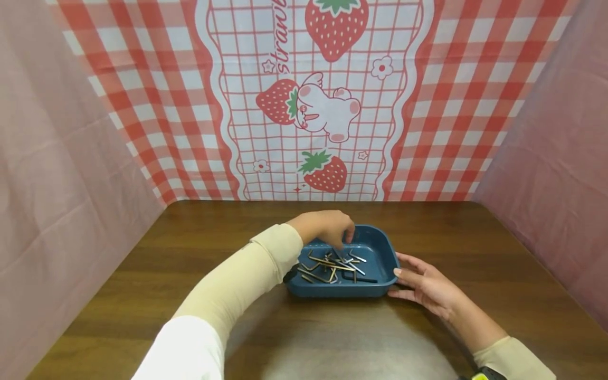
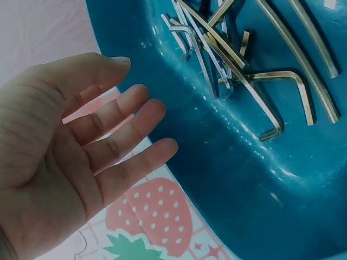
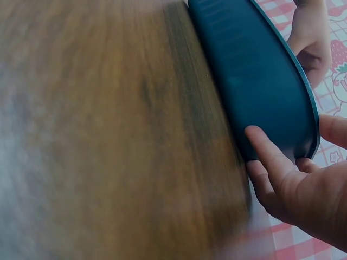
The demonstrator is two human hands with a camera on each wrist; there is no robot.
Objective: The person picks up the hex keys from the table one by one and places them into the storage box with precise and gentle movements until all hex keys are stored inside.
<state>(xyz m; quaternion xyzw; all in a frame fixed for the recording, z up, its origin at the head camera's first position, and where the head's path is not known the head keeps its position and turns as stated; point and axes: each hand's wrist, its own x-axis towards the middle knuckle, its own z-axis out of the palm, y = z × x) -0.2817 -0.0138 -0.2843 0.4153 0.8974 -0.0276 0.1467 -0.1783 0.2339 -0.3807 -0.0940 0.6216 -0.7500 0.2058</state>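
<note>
A blue rectangular tray (image 1: 380, 253) stands on the wooden table and holds a loose pile of hex keys (image 1: 332, 266), some gold, some silver, some black. My left hand (image 1: 332, 228) reaches over the tray's far side, its fingertips blurred in the head view. In the left wrist view that hand (image 2: 81, 135) has loosely bent, spread fingers with nothing between them, apart from the gold hex keys (image 2: 295, 81). My right hand (image 1: 429, 287) holds the tray's right end. In the right wrist view its fingers (image 3: 271, 157) lie against the outer wall, with the thumb at the rim.
The brown table (image 1: 190, 253) runs back to a red-and-white checked cloth (image 1: 176, 105) with strawberry prints. Pink cloths (image 1: 62, 158) hang at both sides. Part of a dark watch (image 1: 486, 373) shows on the right forearm.
</note>
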